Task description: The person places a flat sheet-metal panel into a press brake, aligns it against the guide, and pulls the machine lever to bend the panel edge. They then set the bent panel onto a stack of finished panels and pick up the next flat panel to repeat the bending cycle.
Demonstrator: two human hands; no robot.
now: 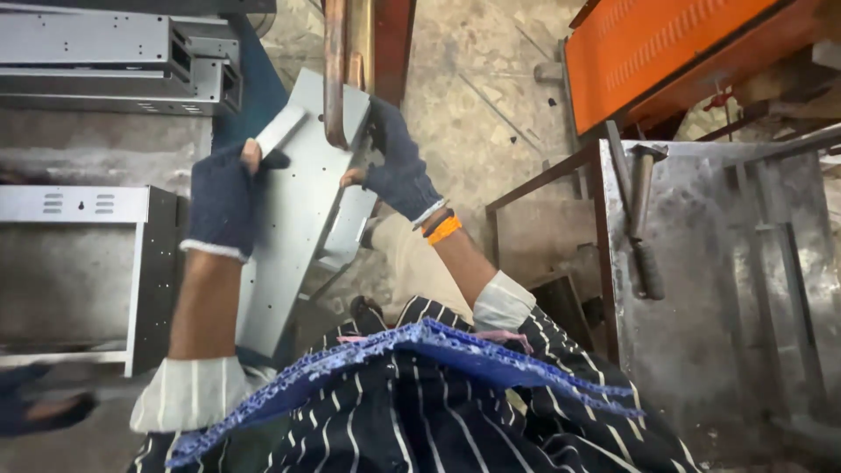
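A long grey sheet-metal panel (293, 219) with folded edges and small holes is held tilted in front of me. My left hand (223, 197), in a dark blue fingerless glove, grips its left edge near the top. My right hand (399, 166), gloved the same way, holds the panel's right edge, with orange and black bands on the wrist. A rusty vertical bar (335, 70) crosses in front of the panel's top end, between my hands.
Stacked grey metal channels (114, 61) lie at top left and a grey metal frame (79, 210) stands at left. A steel table (727, 289) at right carries a hammer (644, 219). An orange perforated sheet (666, 44) lies at top right. Concrete floor below.
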